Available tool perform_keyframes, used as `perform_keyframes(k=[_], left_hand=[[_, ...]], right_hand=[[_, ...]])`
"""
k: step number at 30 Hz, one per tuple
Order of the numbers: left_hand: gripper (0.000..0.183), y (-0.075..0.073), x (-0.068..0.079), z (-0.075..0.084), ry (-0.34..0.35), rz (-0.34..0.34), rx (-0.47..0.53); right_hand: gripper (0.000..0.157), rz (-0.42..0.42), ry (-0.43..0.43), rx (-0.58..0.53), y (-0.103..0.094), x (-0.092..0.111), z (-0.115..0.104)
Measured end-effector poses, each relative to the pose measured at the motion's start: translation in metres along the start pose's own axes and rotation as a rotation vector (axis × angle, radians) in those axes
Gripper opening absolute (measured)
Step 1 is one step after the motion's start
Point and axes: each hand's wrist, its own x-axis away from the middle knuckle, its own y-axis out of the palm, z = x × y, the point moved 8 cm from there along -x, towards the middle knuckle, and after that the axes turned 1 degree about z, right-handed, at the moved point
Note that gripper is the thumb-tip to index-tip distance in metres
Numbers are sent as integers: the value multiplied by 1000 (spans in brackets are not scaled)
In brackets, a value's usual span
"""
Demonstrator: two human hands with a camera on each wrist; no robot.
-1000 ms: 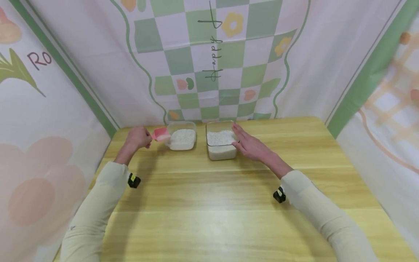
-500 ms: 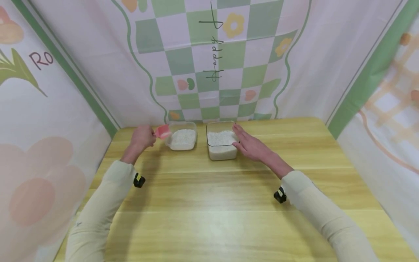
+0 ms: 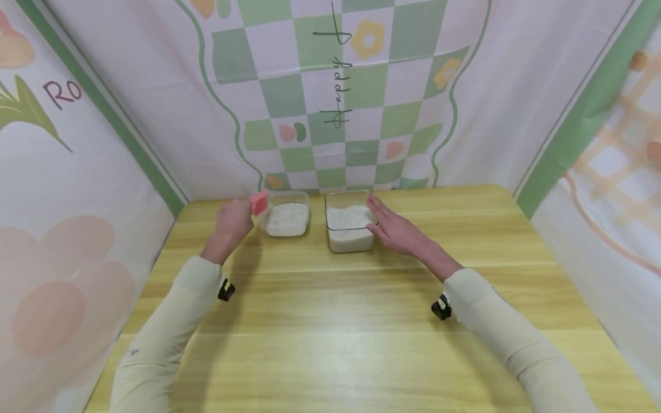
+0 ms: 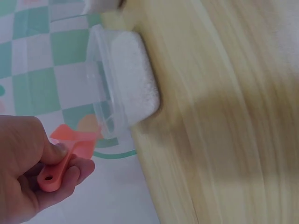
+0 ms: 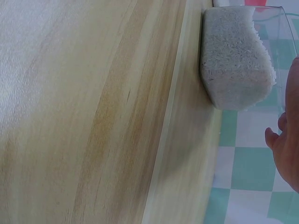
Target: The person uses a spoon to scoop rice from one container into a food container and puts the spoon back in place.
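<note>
My left hand [image 3: 233, 222] pinches the handle of a pink scoop [image 3: 259, 202]. The scoop is tipped at the left rim of a clear plastic container [image 4: 106, 79], which holds a layer of white rice [image 3: 287, 219]. In the left wrist view the thumb lies along the handle, with fingers curled beneath. To the right stands a deeper glass container [image 3: 350, 199], with more rice [image 5: 236, 53] heaped unevenly inside. My right hand [image 3: 396, 228] rests at its right rim, fingers straight and thumb near the front corner.
Both containers stand near the back edge of the wooden table [image 3: 330, 321], a small gap between them. Directly behind hangs a green-and-white checked cloth [image 3: 330, 155]. Printed side curtains [image 3: 77, 229] flank the table. A small black camera [image 3: 226, 289] sits at each wrist.
My left hand has moved right, toward the plastic container, and the scoop has turned from level, its opening visible, to steeply tipped at the rim. The right hand and both containers keep their places.
</note>
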Motion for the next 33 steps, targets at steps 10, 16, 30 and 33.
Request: perform_keyframes(k=[10,16,30,33], left_hand=[[12,3,-5,10,29,34,203],[18,-2,-7,19,39,11,337],[24,-30,0,59,88,57,327],[24,-37,0,75,144,110,240]], right_hand=[[70,-5,23,2,-1,3,8],[71,3,13,-17,-4,3,8],[71,-26,0,-29,0,0,2],[70,-17,-4,-19,-2,1,1]])
